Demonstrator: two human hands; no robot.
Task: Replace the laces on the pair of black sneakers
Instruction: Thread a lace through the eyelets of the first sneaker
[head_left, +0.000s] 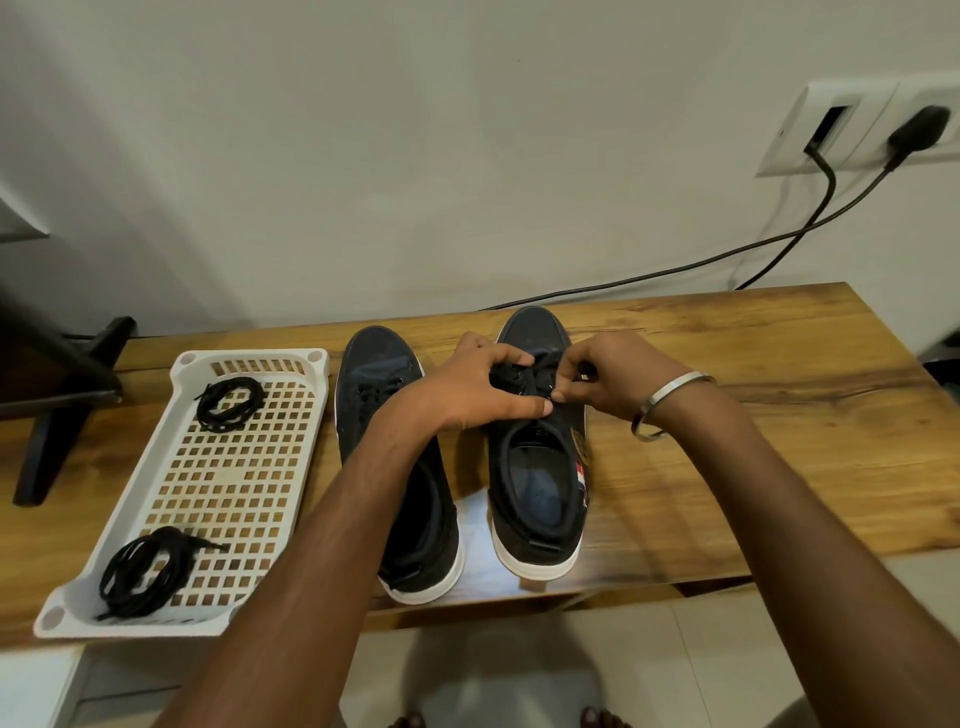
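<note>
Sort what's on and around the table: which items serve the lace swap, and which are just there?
Job: right sneaker under left hand and right hand; left sneaker; two lace bundles in white basket.

Bystanders: wall socket, black cables, dark stand.

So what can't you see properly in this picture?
From the head camera:
- Lacing on the right black white-soled sneaker: covered by the left hand and right hand.
- Middle of the left black sneaker: hidden under the left forearm.
- Dark stand at far left: cut off by the edge.
</note>
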